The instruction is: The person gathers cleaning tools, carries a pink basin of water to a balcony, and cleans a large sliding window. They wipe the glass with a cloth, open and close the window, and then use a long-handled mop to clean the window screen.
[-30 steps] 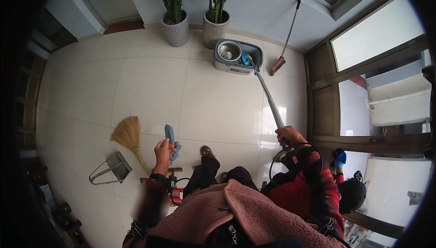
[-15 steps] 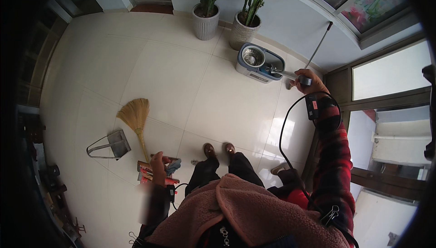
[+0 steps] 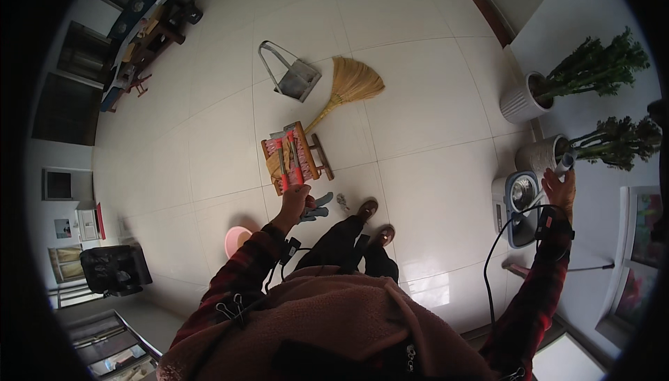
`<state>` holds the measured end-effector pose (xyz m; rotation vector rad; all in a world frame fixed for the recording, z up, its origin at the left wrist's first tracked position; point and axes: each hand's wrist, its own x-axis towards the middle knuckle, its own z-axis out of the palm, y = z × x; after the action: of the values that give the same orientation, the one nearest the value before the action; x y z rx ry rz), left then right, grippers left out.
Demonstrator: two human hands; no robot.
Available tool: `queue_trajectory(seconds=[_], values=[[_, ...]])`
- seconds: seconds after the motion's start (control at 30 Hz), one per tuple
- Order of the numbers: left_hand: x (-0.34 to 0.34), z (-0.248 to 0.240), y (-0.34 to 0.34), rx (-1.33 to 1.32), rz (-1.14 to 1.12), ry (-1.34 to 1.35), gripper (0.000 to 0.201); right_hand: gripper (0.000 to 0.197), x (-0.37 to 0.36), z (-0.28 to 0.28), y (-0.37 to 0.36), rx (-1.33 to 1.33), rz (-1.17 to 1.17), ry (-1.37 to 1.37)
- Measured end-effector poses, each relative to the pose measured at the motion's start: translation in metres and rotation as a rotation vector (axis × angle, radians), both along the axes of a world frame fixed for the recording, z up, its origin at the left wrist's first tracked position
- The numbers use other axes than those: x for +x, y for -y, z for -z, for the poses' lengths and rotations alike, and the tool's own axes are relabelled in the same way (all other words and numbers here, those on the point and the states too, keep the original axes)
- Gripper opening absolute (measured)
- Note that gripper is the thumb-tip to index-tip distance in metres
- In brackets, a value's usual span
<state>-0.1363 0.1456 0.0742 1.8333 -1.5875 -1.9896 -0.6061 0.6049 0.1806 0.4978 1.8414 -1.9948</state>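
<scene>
My right hand (image 3: 559, 189) is wrapped round the grey upper end of a mop (image 3: 567, 161). The mop's pole slants down into a grey-blue mop bucket (image 3: 499, 207) with a round metal spin basket. My left hand (image 3: 298, 203) has its fingers curled in; whether anything is inside them is hidden. It hangs over the near edge of a low wooden stool (image 3: 313, 145) with a woven seat. A red-and-grey handled tool (image 3: 298, 165) lies across the seat, its ends close by my left fingers. Grey-blue gloves (image 3: 318, 208) show beside that hand.
A straw broom (image 3: 355, 81) and a metal dustpan (image 3: 300, 80) lie beyond the stool. Two potted plants (image 3: 524, 100) (image 3: 540, 156) stand along the right wall. A pink basin (image 3: 237, 239) is at left, a black massage-type chair (image 3: 115, 269) farther off. A cable (image 3: 489, 269) hangs from my right wrist.
My view has swung left, so the stool and broom are nearer the middle and the bucket farther right. My right hand still grips the mop; my left hand stays by the stool.
</scene>
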Motion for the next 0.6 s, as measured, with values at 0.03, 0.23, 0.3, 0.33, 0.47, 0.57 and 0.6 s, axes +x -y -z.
queue_trajectory(seconds=[0.03, 0.23, 0.3, 0.33, 0.47, 0.57, 0.6], values=[[0.012, 0.0, -0.002, -0.009, -0.057, -0.021, 0.028, 0.072, -0.008, 0.014, 0.015, -0.057, -0.098, 0.021], [0.071, 0.003, -0.02, 0.026, -0.273, 0.115, 0.029, 0.064, -0.018, 0.097, 0.091, -0.089, -0.075, 0.097], [0.086, 0.005, -0.025, 0.002, -0.324, 0.079, 0.029, 0.065, -0.016, 0.121, 0.114, -0.042, 0.03, 0.127], [0.094, 0.006, -0.027, 0.03, -0.349, 0.127, 0.029, 0.064, -0.013, 0.133, 0.126, -0.082, -0.033, 0.098], [0.119, 0.012, -0.032, -0.006, -0.43, 0.068, 0.029, 0.063, 0.003, 0.177, 0.154, 0.017, -0.152, -0.1], [0.134, 0.019, -0.032, 0.007, -0.486, 0.106, 0.028, 0.052, 0.008, 0.193, 0.163, 0.313, -0.367, -0.339], [0.138, 0.021, -0.032, -0.019, -0.507, 0.065, 0.029, 0.044, 0.009, 0.195, 0.167, 0.418, -0.468, -0.469]])
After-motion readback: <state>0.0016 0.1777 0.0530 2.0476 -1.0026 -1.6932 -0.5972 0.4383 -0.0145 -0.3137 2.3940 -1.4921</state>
